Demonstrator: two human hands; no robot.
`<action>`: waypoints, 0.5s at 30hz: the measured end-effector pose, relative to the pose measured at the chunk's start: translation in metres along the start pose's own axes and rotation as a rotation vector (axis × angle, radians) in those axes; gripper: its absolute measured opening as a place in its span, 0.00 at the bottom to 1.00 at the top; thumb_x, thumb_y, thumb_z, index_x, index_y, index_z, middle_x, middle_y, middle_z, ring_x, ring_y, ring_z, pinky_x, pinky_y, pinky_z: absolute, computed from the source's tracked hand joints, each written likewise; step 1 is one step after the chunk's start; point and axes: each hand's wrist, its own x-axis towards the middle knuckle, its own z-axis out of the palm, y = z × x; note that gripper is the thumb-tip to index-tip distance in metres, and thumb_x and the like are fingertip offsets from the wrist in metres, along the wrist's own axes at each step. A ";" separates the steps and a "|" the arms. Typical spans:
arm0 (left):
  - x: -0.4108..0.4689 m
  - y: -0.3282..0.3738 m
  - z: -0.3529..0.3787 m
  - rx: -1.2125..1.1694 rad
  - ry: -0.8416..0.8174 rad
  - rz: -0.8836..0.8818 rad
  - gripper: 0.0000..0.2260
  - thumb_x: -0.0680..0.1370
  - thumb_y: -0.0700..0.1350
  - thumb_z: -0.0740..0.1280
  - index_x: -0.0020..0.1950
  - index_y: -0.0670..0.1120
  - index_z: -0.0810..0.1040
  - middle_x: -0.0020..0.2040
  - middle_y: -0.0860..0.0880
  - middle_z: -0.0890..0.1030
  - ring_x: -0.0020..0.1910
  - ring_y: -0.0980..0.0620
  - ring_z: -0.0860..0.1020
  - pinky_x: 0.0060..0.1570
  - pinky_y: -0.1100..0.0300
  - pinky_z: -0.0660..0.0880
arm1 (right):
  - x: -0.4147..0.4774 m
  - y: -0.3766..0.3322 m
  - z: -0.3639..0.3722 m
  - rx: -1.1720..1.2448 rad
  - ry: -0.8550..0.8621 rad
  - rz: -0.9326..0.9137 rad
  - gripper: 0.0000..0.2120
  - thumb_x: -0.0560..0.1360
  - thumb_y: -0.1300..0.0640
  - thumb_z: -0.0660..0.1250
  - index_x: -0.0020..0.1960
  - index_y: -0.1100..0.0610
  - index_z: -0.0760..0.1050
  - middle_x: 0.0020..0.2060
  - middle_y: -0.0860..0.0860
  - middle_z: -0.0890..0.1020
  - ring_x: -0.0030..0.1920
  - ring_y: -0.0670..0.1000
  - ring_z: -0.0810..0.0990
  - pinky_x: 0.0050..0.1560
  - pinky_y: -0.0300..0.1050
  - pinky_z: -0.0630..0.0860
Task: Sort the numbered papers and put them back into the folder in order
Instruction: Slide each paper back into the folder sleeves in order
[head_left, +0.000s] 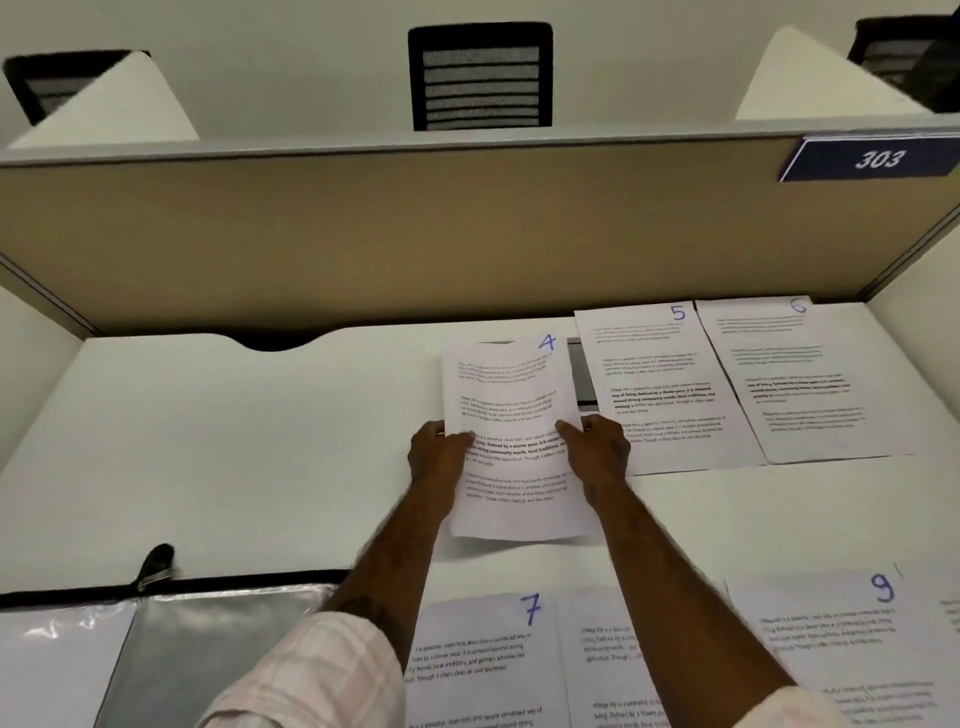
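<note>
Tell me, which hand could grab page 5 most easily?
Probably the right hand. It holds page 4 by its right edge, just beside page 5. The left hand grips page 4 by its left edge, farther from page 5.

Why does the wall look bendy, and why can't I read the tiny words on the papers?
Head view: the wide-angle lens bows the straight divider; the small print on paper 4 is too soft to read, though the big blue numbers are clear; the plastic folder shows pale glare; lighting is even, shadows faint.
</note>
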 end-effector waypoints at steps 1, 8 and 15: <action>-0.010 -0.001 -0.006 0.037 0.000 0.032 0.12 0.72 0.45 0.73 0.54 0.45 0.80 0.49 0.47 0.85 0.47 0.46 0.83 0.52 0.46 0.81 | -0.011 0.000 -0.006 -0.017 0.000 -0.023 0.13 0.77 0.53 0.69 0.53 0.63 0.79 0.50 0.56 0.83 0.42 0.51 0.76 0.48 0.42 0.73; -0.095 -0.010 -0.062 0.369 0.141 0.293 0.09 0.77 0.48 0.70 0.44 0.43 0.80 0.42 0.49 0.83 0.41 0.49 0.81 0.44 0.57 0.78 | -0.105 0.008 -0.038 -0.054 0.015 -0.167 0.14 0.78 0.52 0.66 0.37 0.58 0.73 0.34 0.49 0.78 0.31 0.44 0.74 0.31 0.33 0.65; -0.164 -0.029 -0.122 0.262 0.209 0.299 0.10 0.75 0.48 0.73 0.42 0.42 0.81 0.38 0.49 0.83 0.38 0.50 0.81 0.35 0.61 0.74 | -0.194 0.026 -0.041 -0.044 0.008 -0.185 0.09 0.75 0.56 0.71 0.40 0.60 0.77 0.38 0.52 0.82 0.35 0.48 0.77 0.36 0.37 0.71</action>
